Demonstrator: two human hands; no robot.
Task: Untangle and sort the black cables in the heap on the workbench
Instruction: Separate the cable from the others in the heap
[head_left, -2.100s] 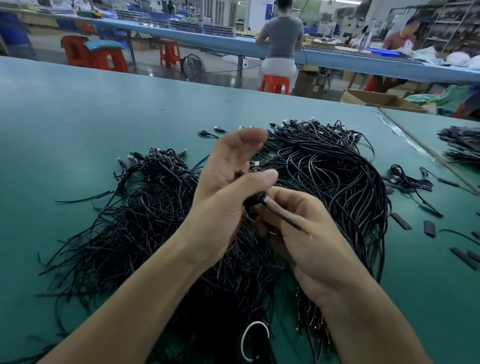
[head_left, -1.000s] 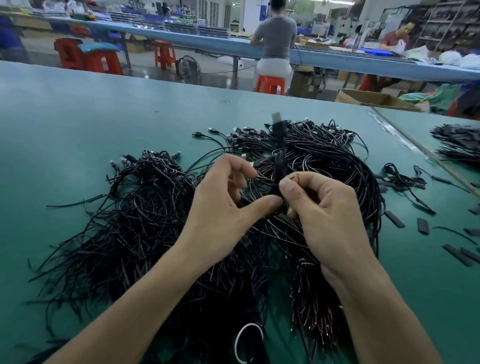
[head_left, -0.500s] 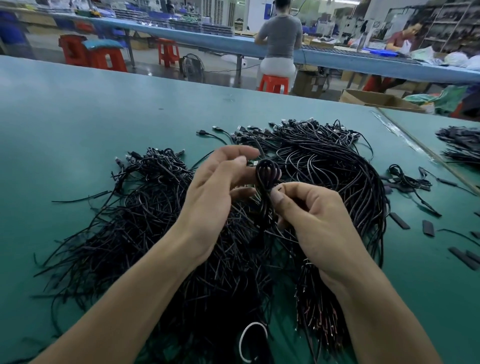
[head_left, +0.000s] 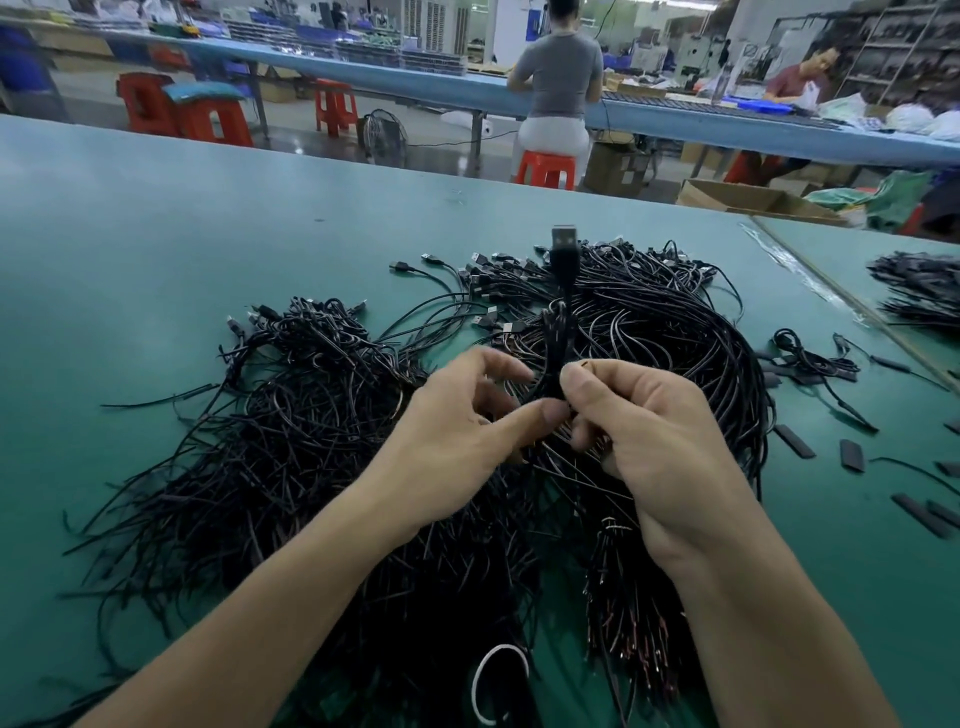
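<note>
Green workbench (head_left: 156, 234), mid-frame: left hand (head_left: 457, 441) and right hand (head_left: 660, 447) pinch the foot of one cable (head_left: 563, 312), upright over the heap (head_left: 291, 441), plug (head_left: 564, 241) topmost.

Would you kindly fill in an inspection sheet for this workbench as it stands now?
Surface: green workbench.
Job's things: heap of black cables spread beneath both hands; folded cable held upright, USB plug on top.
Clutter: short black strips at right; white ring nearest the camera.
Hands: left hand and right hand both pinch the folded cable's base.
Cables: smaller pile at far right.
Surroundings: seated person at a blue bench; orange stools.
</note>
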